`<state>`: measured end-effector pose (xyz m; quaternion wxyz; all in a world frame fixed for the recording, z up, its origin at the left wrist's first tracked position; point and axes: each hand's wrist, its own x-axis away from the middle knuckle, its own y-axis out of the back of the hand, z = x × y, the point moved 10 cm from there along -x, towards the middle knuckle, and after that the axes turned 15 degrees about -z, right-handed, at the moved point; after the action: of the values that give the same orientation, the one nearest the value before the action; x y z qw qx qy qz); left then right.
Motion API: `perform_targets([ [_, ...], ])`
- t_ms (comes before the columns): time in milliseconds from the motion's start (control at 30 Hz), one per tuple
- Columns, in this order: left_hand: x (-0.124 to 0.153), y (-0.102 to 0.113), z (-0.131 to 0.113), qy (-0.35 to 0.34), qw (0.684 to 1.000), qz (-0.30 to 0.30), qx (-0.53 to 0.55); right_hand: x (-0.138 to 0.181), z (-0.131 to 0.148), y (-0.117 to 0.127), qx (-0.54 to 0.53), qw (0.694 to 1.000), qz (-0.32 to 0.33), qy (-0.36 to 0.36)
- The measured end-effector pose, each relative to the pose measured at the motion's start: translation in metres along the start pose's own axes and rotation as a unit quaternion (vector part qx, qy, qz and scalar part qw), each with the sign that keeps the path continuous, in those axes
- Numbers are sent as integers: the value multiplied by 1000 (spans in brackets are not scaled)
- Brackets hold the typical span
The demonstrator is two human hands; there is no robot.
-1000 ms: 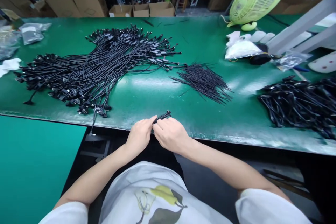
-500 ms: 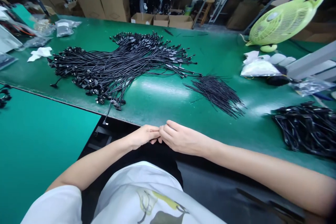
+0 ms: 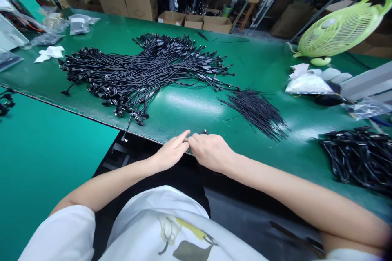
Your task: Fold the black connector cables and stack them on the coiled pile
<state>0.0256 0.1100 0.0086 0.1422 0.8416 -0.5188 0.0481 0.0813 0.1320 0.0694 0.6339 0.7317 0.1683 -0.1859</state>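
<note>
At the front edge of the green table my left hand (image 3: pixel 171 151) and my right hand (image 3: pixel 212 151) meet, fingertips to fingertips. The right fingers are curled closed around a cable, mostly hidden, whose small dark connector end (image 3: pixel 204 131) with a shiny tip sticks out past the knuckles. My left fingers are pressed together against the right fingertips; what they pinch is hidden. Beyond the hands lies a big heap of black cables (image 3: pixel 143 67) with plugs at both ends. To its right is a loose pile of thin black ties (image 3: pixel 257 112).
A bundle of black cables in clear wrap (image 3: pixel 358 155) lies at the right. Behind it are a white plastic bag (image 3: pixel 309 85) and a green fan (image 3: pixel 343 28). Crumpled white tissue (image 3: pixel 49 53) and bagged parts (image 3: pixel 79 24) lie at the left. Cardboard boxes (image 3: pixel 141 2) stand behind the table.
Both hands have moved slightly up and away from my body, onto the table's edge. The left fingers have straightened, and a connector end now shows beyond the right hand. The view has shifted slightly.
</note>
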Motion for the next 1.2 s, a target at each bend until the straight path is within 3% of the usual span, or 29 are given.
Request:
perform_targets([
  [67,-13,4,-5,-43,998,-36,34,-4,-14,1,-37,994,-43,-97],
  [200,-27,10,-24,-106,987,6,118,0,-28,9,-113,960,-135,-220],
  [300,-21,24,-45,-160,983,45,84,5,-31,12,-162,948,-157,-223],
  [367,-10,22,-47,-169,981,89,23,10,-39,13,-167,945,-154,-236],
  [433,0,9,-35,-143,979,144,-31,14,-48,18,-133,945,-161,-253],
  [500,-1,-3,-16,-80,983,162,-21,13,-44,26,-86,952,-177,-234],
  [600,-17,-6,6,13,991,117,63,6,-15,31,-46,971,-183,-145],
  [700,-25,4,2,40,988,78,125,6,4,20,-84,979,-153,-103],
  [800,-16,12,-19,-38,995,62,64,13,-8,6,-169,967,-119,-150],
  [867,-11,20,-31,-110,994,4,5,19,-27,2,-193,951,-123,-210],
  [933,-8,20,-30,-128,991,-40,0,24,-43,2,-211,930,-138,-267],
  [1000,-7,5,-20,-110,994,-17,15,29,-54,-3,-271,888,-154,-337],
  [1033,-7,-4,-16,-107,994,-2,15,34,-58,-9,-328,849,-159,-382],
  [1100,-6,-13,-14,-134,991,-10,1,46,-60,-34,-480,716,-156,-482],
  [1167,-6,-14,-14,-161,986,-39,-1,57,-46,-66,-630,542,-114,-544],
  [1200,-7,-16,-12,-158,987,-41,11,59,-35,-77,-683,469,-83,-553],
])
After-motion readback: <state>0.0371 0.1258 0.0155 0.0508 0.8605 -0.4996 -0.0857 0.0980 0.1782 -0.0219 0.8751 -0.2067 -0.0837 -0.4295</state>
